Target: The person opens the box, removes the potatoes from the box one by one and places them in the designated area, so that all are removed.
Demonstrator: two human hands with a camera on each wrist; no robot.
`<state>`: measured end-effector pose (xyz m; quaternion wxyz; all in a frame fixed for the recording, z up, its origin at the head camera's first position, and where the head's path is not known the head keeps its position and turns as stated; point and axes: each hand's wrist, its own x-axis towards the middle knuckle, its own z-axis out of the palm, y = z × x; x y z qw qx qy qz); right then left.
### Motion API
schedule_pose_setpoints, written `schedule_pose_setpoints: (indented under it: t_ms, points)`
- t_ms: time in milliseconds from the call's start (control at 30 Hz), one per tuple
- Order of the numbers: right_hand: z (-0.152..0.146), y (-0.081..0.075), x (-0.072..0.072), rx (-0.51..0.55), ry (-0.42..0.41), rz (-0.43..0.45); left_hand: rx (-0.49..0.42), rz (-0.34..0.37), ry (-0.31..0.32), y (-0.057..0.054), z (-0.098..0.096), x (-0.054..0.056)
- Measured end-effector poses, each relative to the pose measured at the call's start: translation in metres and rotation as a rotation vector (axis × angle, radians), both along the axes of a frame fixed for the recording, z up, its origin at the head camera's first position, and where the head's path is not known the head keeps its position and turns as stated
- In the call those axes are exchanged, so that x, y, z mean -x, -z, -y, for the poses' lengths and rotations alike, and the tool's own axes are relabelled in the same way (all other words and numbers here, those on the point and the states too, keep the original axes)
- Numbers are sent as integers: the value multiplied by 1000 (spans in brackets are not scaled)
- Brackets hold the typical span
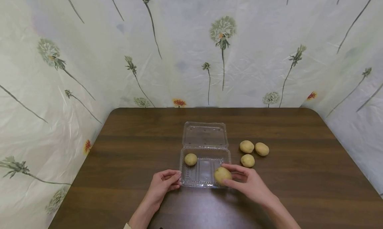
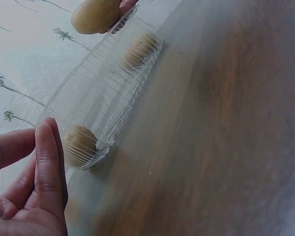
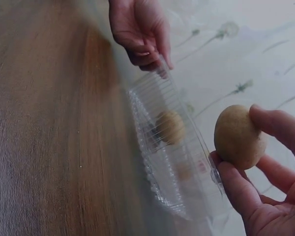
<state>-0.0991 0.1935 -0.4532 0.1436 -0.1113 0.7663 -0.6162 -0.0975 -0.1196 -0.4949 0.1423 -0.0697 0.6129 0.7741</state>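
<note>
A clear plastic clamshell container (image 1: 204, 170) lies on the table with its hinged lid (image 1: 204, 135) folded back, away from me. My left hand (image 1: 161, 185) pinches its near left corner between thumb and fingers. Inside, toward the left, rests one small potato (image 1: 191, 159), seen through the ribbed wall in both wrist views. With thumb and fingertips my right hand (image 1: 251, 184) grips another potato (image 3: 240, 137). It is raised over the near right corner of the container, just above the rim in the right wrist view.
Three more potatoes sit grouped to the right of the container: one at the back left (image 1: 246, 146), one at the back right (image 1: 262, 149), one in front (image 1: 247, 160). The brown wooden table (image 1: 134, 149) meets a flower-printed sheet (image 1: 179, 56) behind and at the sides.
</note>
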Motion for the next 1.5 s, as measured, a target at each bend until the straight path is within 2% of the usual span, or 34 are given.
schedule_pose_setpoints:
  t_ms: [467, 1033, 1500]
  points:
    - [-17, -8, -11, -10, 75, 16, 9, 15, -1, 0, 0, -1]
    - [-32, -3, -22, -24, 86, -42, -1, 19, -7, -1, 0, -1]
    - [-44, 1, -29, -62, 163, 77, -4, 6, -1, -2, 1, -1]
